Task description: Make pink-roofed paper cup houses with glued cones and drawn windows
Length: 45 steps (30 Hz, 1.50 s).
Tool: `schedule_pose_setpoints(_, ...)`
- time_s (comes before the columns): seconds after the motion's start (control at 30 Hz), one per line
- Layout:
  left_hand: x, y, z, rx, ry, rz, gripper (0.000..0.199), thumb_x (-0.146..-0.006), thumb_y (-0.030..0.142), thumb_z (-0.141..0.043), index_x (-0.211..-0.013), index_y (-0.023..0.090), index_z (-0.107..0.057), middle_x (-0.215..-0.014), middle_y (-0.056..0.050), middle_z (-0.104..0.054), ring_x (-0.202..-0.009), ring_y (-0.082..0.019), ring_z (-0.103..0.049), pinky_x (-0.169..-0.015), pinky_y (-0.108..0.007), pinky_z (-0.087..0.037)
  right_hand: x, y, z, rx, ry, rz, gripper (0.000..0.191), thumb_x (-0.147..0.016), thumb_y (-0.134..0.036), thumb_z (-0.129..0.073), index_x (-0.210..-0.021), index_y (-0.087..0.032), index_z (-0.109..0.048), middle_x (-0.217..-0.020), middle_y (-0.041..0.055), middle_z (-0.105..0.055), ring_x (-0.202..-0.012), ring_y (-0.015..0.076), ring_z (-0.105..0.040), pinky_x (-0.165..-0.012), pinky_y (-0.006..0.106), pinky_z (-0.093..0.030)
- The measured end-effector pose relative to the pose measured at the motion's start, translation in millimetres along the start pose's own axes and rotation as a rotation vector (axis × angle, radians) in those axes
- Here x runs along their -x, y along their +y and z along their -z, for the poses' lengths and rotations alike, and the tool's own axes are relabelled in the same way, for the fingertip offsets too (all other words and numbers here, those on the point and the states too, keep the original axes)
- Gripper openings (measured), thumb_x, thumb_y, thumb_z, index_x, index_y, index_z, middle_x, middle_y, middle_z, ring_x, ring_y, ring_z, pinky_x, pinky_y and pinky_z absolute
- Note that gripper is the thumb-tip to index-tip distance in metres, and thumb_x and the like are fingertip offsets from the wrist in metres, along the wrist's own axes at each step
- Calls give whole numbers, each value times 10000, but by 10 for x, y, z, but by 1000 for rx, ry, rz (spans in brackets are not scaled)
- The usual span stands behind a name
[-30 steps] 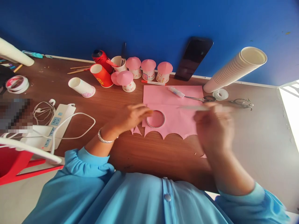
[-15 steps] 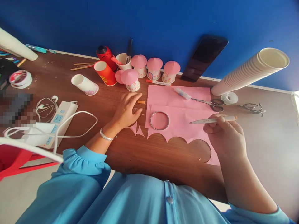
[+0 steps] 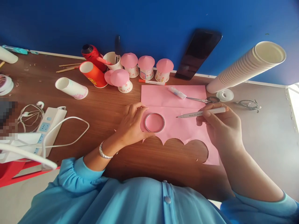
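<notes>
Ring (image 3: 164,123) lies flat on pink paper (image 3: 182,128), between hands; left hand (image 3: 133,125) nearer, half open about its left side, contact unclear; right hand (image 3: 224,128) pinches marker (image 3: 190,115), long axis aimed ringward, tip apart.

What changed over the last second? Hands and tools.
Left hand let go of a small orange piece, now out of sight, then moved right and nearer the body to curve around the left side of the ring; contact unclear. Right hand still grips the marker, its tip brought closer to the ring. Unchanged: the ring's place on the pink paper, scissors, pink-topped cups.
</notes>
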State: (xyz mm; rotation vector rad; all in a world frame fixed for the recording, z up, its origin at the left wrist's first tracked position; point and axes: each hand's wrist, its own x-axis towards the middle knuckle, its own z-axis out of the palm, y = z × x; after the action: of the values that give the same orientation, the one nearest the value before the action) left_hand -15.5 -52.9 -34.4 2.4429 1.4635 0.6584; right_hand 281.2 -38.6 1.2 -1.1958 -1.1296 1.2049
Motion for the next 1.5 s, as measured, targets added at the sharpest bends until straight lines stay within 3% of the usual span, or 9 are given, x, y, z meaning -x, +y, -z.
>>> schedule_pose_setpoints(0.1, 111, 106, 33, -123, 75, -24, 804, -766, 604, -843, -1392, 193, -549, -1246, -183, -604, -1028, -344, -604, -929, -520, -468, -78, -23, -22, -10, -17, 20, 106, -835, -277, -838, -834, -227, -744, -731, -8, -638, -608, 148, -601, -591, 324, -475)
schedule_pose_setpoints(0.2, 201, 254, 40, -187, 20, -61, 784, -825, 563, -810, -1456, 196, -522, -1137, -162, -654, -947, -328, -636, -842, -487, -494, -152, -54, -75, 8, -31, 21, 81, -838, -245, -823, -857, -222, -748, -730, -3, -656, -610, 152, -607, -593, 330, -495)
schedule_pose_setpoints(0.4, 287, 512, 2, -219, -46, -172, 448, -986, 257, -642, -1403, 110, -568, -837, -68, -703, -690, -230, -662, -584, -385, -521, -210, -41, -161, 99, -94, 39, 87, -869, -298, -825, -885, -248, -757, -742, -6, -671, -628, 160, -625, -599, 341, -522)
schedule_pose_setpoints(0.53, 257, 651, -80, -275, -54, -200, 471, -975, 211, -634, -1432, 110, -576, -1359, -167, -702, -1099, -308, -716, -896, -450, -597, -236, -5, -177, 137, -114, 66, 113, -864, -326, -843, -894, -252, -763, -756, 0, -682, -627, 166, -632, -592, 347, -528)
schedule_pose_setpoints(0.6, 234, 695, -143, -319, -80, -211, 600, -987, 371, -644, -1483, 54, -528, -1570, -214, -539, -1403, -397, -557, -1115, -529, -505, -255, 7, -182, 148, -125, 63, 113, -868, -317, -843, -899, -243, -763, -756, 0, -687, -633, 164, -635, -599, 343, -519)
schedule_pose_setpoints(0.7, 235, 713, -252, -401, -155, -274, 961, -956, 693, -557, -1571, -26, -388, -1687, -243, -356, -1580, -395, -321, -1271, -515, -342, -276, 21, -194, 156, -134, 56, 106, -873, -292, -842, -914, -235, -764, -739, -6, -695, -639, 158, -636, -612, 331, -500)
schedule_pose_setpoints(0.83, 294, 630, -370, -457, -214, -313, 1184, -864, 890, -423, -1618, -15, -300, -1748, -212, -194, -1636, -320, -198, -1313, -428, -274, -289, 37, -221, 152, -136, 43, 109, -869, -292, -847, -911, -236, -764, -722, -10, -700, -643, 160, -649, -627, 331, -503)
schedule_pose_setpoints(1.07, 289, 403, -417, -358, -248, -338, 1297, -774, 954, -425, -1640, 5, -251, -1770, -157, -112, -1660, -309, 1, -1338, -431, -206, -357, 38, -273, 182, -142, 5, 86, -874, -272, -838, -898, -243, -761, -699, -16, -702, -634, 157, -648, -631, 336, -502)
schedule_pose_setpoints(1.5, 226, 347, -425, -150, -337, -297, 1306, -778, 917, -498, -1633, -31, -221, -1746, -186, -205, -1628, -348, -210, -1336, -484, -191, -529, 117, -484, 192, -249, -24, 129, -843, -295, -857, -894, -236, -754, -723, -9, -711, -613, 153, -667, -614, 318, -543)
